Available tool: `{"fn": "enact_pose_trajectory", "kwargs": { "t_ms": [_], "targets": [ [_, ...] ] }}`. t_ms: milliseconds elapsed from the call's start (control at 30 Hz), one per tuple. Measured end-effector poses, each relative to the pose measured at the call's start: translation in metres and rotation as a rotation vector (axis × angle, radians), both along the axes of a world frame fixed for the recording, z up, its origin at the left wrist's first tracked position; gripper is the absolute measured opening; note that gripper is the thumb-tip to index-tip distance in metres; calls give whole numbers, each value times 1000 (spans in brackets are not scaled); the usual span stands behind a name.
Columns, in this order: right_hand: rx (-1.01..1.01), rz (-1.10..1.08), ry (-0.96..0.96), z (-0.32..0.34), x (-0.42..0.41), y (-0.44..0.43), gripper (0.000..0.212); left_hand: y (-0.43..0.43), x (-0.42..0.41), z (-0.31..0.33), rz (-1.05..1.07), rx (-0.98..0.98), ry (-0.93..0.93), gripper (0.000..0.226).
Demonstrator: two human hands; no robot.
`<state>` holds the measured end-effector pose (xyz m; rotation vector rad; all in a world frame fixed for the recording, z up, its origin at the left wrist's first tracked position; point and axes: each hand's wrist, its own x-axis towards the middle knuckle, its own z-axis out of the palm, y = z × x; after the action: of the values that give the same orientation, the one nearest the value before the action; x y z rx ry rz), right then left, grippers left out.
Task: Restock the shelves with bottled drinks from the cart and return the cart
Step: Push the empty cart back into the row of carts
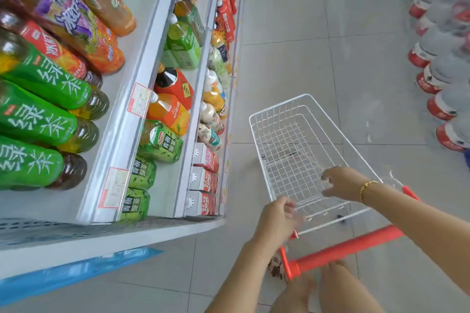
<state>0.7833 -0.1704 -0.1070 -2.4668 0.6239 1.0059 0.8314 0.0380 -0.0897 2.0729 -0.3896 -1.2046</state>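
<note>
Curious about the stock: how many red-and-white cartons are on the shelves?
3, side by side on the lowest visible shelf: the farthest carton, the middle carton, the nearest carton. Others may be hidden behind.

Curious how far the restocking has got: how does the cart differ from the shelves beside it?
The cart is open white wire with a red handle; the shelves are solid white panels with price tags. The cart shows no bottles inside; the shelves are packed with bottled drinks. Both are white.

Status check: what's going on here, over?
Left hand, right hand grip cart rear wire. Cart empty, shelves stocked. Water bottles stacked right, apart from cart.
</note>
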Motion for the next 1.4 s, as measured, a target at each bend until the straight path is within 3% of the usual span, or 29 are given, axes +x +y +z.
{"fn": "enact_pose_trajectory", "kwargs": {
  "t_ms": [133, 233, 333, 500, 600, 867, 1000, 1100, 1233, 1333, 1400],
  "targets": [
    [-15, 117, 158, 26, -64, -8, 52, -4, -62, -2, -196, 28, 20, 44],
    [-19, 189, 179, 35, -108, -13, 51, -8, -97, -6, -318, 69, -173, 39],
    [30, 69, 37, 34, -150, -12, 53, -9, -113, -10, -294, 113, -346, 36],
    [-87, -104, -240, 13, -185, 16, 30, -8, -139, -4, -319, 158, -501, 24],
    [-116, -187, -246, 5, -211, 32, 29, 0, -161, 3, -392, 158, -573, 21],
    [-113, -383, -229, 19, -325, 88, 25, 22, -204, -1, -748, 122, -557, 13],
    [-187, -572, -253, 19, -365, 121, 23, 16, -201, -6, -827, 53, -550, 15],
    [-243, -642, -218, 16, -365, 136, 26, 9, -192, -14, -752, -54, -622, 21],
    [-280, -753, -203, 6, -346, 171, 31, -14, -182, -20, -487, -118, -635, 36],
    [-271, -952, -211, 1, -329, 186, 30, -34, -207, -24, -373, 14, -464, 67],
    [-250, -1039, -244, 0, -322, 187, 28, -42, -232, -36, -309, 72, -242, 49]
  ]
}}
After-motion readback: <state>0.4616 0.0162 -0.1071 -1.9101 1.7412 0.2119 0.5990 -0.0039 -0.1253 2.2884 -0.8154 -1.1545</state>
